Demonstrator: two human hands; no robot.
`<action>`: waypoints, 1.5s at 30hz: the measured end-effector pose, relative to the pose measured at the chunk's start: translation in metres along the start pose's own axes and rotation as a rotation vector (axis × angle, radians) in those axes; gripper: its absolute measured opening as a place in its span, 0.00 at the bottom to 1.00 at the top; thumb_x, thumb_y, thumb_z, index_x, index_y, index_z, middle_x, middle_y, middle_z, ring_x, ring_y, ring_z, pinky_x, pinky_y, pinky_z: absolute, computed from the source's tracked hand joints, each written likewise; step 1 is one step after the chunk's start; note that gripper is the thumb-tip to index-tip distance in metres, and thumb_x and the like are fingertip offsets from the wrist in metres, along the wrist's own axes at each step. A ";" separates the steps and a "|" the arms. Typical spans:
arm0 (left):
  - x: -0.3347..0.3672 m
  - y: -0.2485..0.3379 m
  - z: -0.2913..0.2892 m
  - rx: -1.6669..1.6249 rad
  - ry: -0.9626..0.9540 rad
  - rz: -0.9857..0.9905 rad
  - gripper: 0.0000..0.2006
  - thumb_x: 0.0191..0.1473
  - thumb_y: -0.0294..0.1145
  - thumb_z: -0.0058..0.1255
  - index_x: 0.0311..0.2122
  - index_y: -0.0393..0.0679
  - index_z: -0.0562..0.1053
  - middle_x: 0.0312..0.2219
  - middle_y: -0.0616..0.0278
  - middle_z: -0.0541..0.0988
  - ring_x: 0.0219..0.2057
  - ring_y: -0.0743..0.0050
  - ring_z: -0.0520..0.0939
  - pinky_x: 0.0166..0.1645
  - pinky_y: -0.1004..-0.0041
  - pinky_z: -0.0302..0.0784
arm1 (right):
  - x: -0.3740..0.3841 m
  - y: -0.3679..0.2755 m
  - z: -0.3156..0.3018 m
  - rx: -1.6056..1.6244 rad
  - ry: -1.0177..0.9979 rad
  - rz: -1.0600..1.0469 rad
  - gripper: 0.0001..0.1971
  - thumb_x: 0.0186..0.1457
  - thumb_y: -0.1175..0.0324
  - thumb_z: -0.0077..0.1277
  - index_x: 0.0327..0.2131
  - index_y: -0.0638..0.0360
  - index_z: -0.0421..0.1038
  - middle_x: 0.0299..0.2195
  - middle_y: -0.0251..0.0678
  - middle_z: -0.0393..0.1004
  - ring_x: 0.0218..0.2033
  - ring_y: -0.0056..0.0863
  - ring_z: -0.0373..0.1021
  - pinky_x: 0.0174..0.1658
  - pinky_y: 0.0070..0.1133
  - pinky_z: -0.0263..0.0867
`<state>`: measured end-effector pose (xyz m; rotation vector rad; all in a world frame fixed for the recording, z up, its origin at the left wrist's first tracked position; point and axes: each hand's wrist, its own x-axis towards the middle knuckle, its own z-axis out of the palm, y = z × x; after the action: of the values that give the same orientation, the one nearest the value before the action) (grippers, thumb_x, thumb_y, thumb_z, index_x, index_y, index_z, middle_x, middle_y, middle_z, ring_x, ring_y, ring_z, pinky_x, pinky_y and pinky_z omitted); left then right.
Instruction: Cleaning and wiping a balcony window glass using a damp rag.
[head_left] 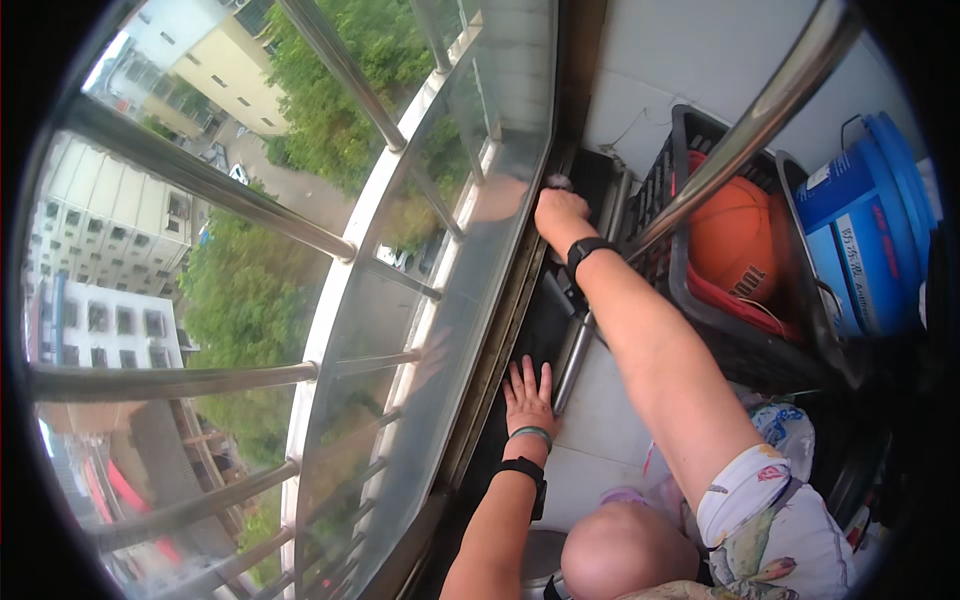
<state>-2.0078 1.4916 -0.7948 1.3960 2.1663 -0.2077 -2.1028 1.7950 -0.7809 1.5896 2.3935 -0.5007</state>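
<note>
My left hand [528, 402] lies flat with its fingers spread on a black ledge [488, 432] beside the window track [492, 366]. Farther along the same ledge, my right hand [563, 214] is closed in a fist close to the glass pane [440, 305]. A small pale bit of something [558, 182] shows just beyond its knuckles; its kind is too small to tell, and the fingers hide most of it. A metal rail [574, 366] runs along the ledge's inner side, near both hands.
To the right stands a black plastic crate [680, 140] holding an orange basketball [733, 240], beside a blue bucket [850, 230]. A steel pole [760, 125] slants across the upper right. Outside the glass are metal bars [215, 200]. Plastic bags [785, 425] lie near my knee.
</note>
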 end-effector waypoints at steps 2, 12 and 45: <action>-0.002 0.001 0.002 0.019 0.017 0.000 0.48 0.38 0.47 0.54 0.60 0.46 0.40 0.59 0.46 0.34 0.60 0.43 0.35 0.60 0.53 0.35 | -0.017 0.001 0.009 -0.028 0.000 -0.069 0.12 0.47 0.71 0.41 0.32 0.59 0.74 0.36 0.46 0.73 0.40 0.39 0.70 0.42 0.33 0.65; -0.012 0.006 -0.009 0.051 -0.014 -0.010 0.47 0.40 0.50 0.52 0.60 0.49 0.39 0.60 0.48 0.35 0.60 0.45 0.37 0.60 0.54 0.37 | -0.138 -0.004 0.036 0.002 -0.019 -0.368 0.09 0.46 0.71 0.43 0.29 0.58 0.73 0.30 0.43 0.74 0.34 0.37 0.72 0.35 0.28 0.68; -0.016 -0.010 0.008 -0.049 0.082 0.023 0.50 0.37 0.44 0.57 0.60 0.48 0.39 0.59 0.49 0.36 0.60 0.46 0.37 0.61 0.56 0.36 | -0.083 -0.010 0.011 -0.348 0.088 -0.447 0.09 0.45 0.73 0.46 0.32 0.60 0.69 0.32 0.41 0.74 0.36 0.36 0.71 0.36 0.28 0.67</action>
<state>-2.0087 1.4705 -0.7948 1.4237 2.2057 -0.0892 -2.0796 1.7167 -0.7585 0.9536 2.7225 -0.0734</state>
